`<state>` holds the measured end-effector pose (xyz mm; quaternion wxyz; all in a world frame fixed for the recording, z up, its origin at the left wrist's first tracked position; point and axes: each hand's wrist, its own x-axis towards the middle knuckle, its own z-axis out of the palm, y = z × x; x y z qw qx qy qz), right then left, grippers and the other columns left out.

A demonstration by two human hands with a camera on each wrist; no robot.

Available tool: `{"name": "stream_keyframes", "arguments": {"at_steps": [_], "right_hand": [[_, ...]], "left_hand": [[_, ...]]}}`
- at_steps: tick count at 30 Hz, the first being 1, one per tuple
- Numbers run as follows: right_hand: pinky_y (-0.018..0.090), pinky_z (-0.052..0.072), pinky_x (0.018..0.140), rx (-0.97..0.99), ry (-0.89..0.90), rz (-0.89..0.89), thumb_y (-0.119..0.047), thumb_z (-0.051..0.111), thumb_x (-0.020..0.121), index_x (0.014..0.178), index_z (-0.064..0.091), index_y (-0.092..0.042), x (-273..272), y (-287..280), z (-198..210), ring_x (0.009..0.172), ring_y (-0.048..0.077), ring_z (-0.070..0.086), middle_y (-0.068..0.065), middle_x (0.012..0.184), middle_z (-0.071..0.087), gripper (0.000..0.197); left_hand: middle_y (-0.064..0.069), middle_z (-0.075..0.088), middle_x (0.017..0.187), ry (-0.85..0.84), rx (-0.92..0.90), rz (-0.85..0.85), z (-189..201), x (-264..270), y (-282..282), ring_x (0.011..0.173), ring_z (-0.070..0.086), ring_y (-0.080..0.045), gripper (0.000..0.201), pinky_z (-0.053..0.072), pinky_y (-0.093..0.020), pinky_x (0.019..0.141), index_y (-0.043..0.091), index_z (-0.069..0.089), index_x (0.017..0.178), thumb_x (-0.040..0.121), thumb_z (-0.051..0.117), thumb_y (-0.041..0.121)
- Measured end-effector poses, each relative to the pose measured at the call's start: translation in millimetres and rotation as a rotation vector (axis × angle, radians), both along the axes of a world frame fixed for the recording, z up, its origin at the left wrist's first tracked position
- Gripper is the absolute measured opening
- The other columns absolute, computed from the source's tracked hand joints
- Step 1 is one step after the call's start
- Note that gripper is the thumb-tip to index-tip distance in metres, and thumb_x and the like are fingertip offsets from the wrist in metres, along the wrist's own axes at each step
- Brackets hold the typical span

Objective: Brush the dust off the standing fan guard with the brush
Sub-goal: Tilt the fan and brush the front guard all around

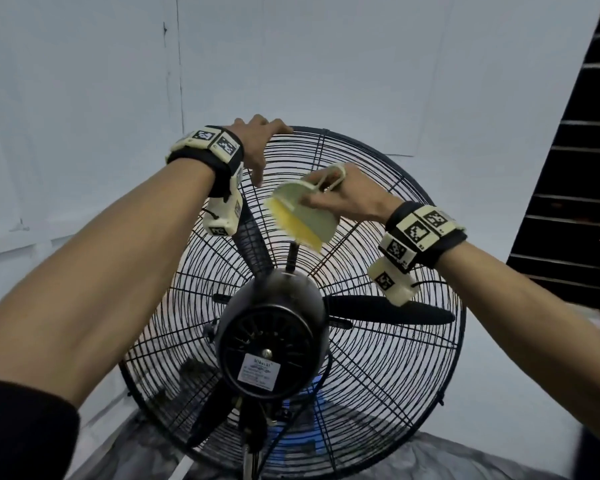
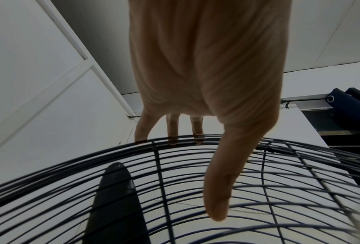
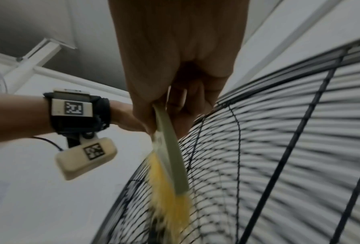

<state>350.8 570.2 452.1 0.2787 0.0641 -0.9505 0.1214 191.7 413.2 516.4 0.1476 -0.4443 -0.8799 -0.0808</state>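
Observation:
The black wire fan guard [image 1: 395, 341] fills the middle of the head view, seen from behind the motor housing [image 1: 271, 341]. My left hand [image 1: 260, 147] grips the guard's top rim; in the left wrist view its fingers [image 2: 172, 130] hook over the rim [image 2: 158, 165] and the thumb hangs down against the wires. My right hand [image 1: 343, 195] holds a pale green brush [image 1: 302, 216] with yellow bristles against the upper wires, right of the left hand. In the right wrist view the brush [image 3: 170, 156] is blurred, its bristles [image 3: 170, 206] on the guard [image 3: 304, 132].
Dark fan blades [image 1: 388, 313] sit inside the guard. White walls stand behind and to the left. A dark slatted panel [image 1: 575, 168] rises at the right. Grey plastic sheeting [image 1: 430, 459] covers the floor round the stand. A dark curtain [image 2: 352, 107] hangs on a rod.

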Motion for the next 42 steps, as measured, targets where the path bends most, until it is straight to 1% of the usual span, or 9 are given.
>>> {"name": "stream_keyframes", "arguments": {"at_steps": [3,7,12,16,18,25,27,31,42], "right_hand": [[0.025,0.056,0.068,-0.01,-0.037,-0.034,-0.033,0.073,0.093,0.114,0.075,-0.013,1,3,-1,0.09,0.015,0.068,0.004,0.105,0.074,0.029],[0.045,0.055,0.067,-0.308,0.452,-0.139,-0.051,0.062,0.088,0.087,0.073,-0.004,7,18,33,0.071,0.02,0.064,0.015,0.08,0.072,0.048],[0.037,0.061,0.079,-0.506,0.446,-0.103,-0.034,0.064,0.085,0.131,0.055,-0.029,20,45,48,0.082,0.017,0.07,0.002,0.089,0.069,0.046],[0.047,0.063,0.072,-0.649,0.458,-0.014,-0.031,0.066,0.081,0.095,0.074,-0.034,30,84,60,0.075,0.022,0.074,0.001,0.09,0.075,0.017],[0.04,0.063,0.069,-0.736,0.433,0.031,-0.031,0.07,0.084,0.088,0.076,-0.028,39,106,69,0.075,0.018,0.074,0.0,0.091,0.075,0.008],[0.018,0.051,0.045,-0.773,-0.006,0.338,-0.014,0.064,0.099,0.11,0.071,-0.011,50,172,81,0.061,0.003,0.063,0.002,0.091,0.065,0.014],[0.017,0.049,0.044,-0.778,-0.003,0.379,-0.014,0.063,0.099,0.115,0.071,-0.009,48,189,85,0.058,0.003,0.063,0.004,0.094,0.065,0.018],[0.016,0.049,0.045,-0.834,-0.009,0.438,-0.015,0.062,0.1,0.109,0.071,-0.017,42,210,87,0.056,0.004,0.064,0.003,0.096,0.067,0.013],[0.027,0.058,0.054,-0.819,0.19,0.536,-0.014,0.064,0.093,0.101,0.077,-0.021,-5,248,84,0.049,0.009,0.061,0.005,0.084,0.068,0.017]], "left_hand": [[-0.011,0.03,0.161,-0.001,0.007,0.006,0,-1,4,0.141,0.037,-0.045,0.122,0.041,-0.061,0.109,0.039,0.026,0.159,0.065,0.096,0.007],[-0.011,0.029,0.161,-0.01,0.015,0.045,-2,-2,11,0.139,0.039,-0.047,0.119,0.042,-0.059,0.109,0.037,0.025,0.159,0.067,0.095,0.01],[-0.019,0.03,0.157,-0.065,0.067,0.144,9,11,33,0.13,0.051,-0.048,0.084,0.043,-0.061,0.109,0.032,0.022,0.154,0.084,0.066,0.041],[-0.013,0.004,0.174,-0.078,0.008,0.276,24,35,58,0.158,0.013,-0.044,0.072,0.007,-0.057,0.127,0.048,0.005,0.164,0.101,0.025,0.077],[-0.003,-0.002,0.175,-0.088,-0.007,0.305,26,58,74,0.16,-0.003,-0.035,0.068,-0.005,-0.047,0.127,0.041,0.006,0.166,0.104,0.011,0.069],[-0.011,0.02,0.172,-0.132,0.087,0.301,19,68,130,0.158,0.02,-0.032,0.091,0.011,-0.046,0.13,0.026,0.018,0.166,0.092,0.013,0.079],[-0.014,0.034,0.166,-0.13,0.103,0.323,19,73,139,0.151,0.035,-0.035,0.095,0.023,-0.05,0.125,0.021,0.032,0.161,0.092,0.017,0.085],[-0.012,0.046,0.155,-0.103,0.173,0.424,13,54,145,0.139,0.047,-0.036,0.134,0.033,-0.059,0.117,0.027,0.04,0.149,0.05,0.015,0.115],[-0.008,0.037,0.158,-0.233,0.24,0.521,16,53,148,0.143,0.038,-0.032,0.132,0.028,-0.064,0.12,0.024,0.036,0.151,0.054,0.033,0.113]]}}
